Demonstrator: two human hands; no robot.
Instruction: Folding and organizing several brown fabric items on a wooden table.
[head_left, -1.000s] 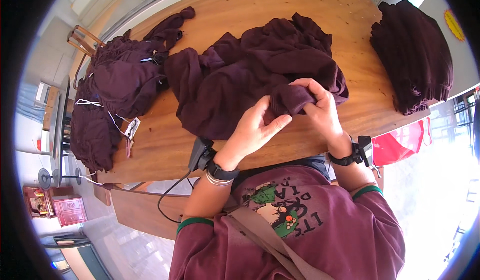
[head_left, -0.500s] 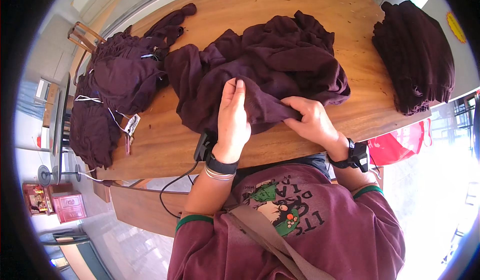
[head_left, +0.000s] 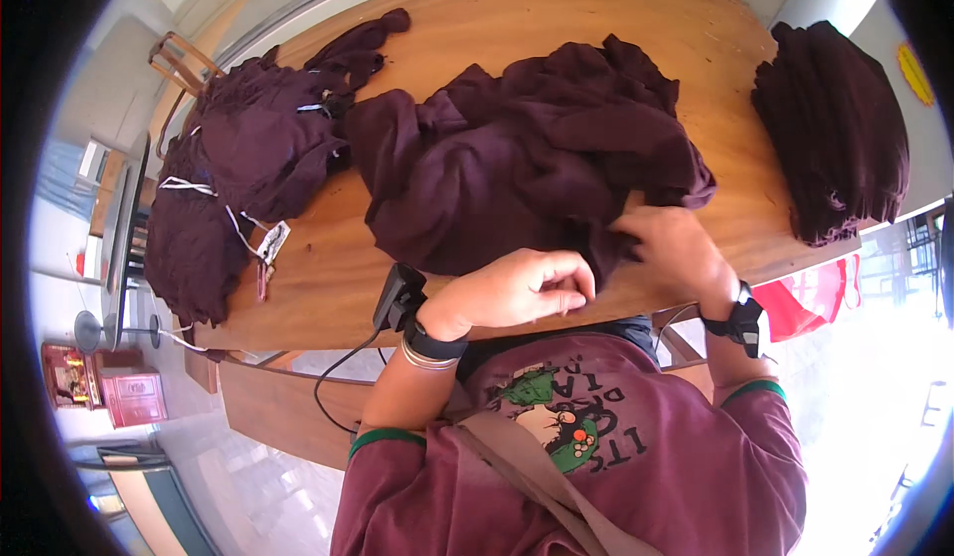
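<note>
A crumpled heap of dark maroon cloth lies in the middle of the wooden table in front of me. My right hand is at its near right side, slightly blurred, with its fingers closed on a dark fold; the fingertips are partly lost in the cloth. By the heap's near edge is my left hand. Its fingers are loosely curled, a gap shows between thumb and forefinger, and no cloth is visible between them. Both wrists wear black strapped devices.
On the left of the wooden table sit bundles of similar cloth tied with white strips, a small tag beside them. A neat dark stack of cloth lies at the right edge. A red bag is below that corner.
My left hand has come off the cloth and moved down and right, its fingers curling. My right hand has shifted right and slightly down, and the stretched fold has dropped.
</note>
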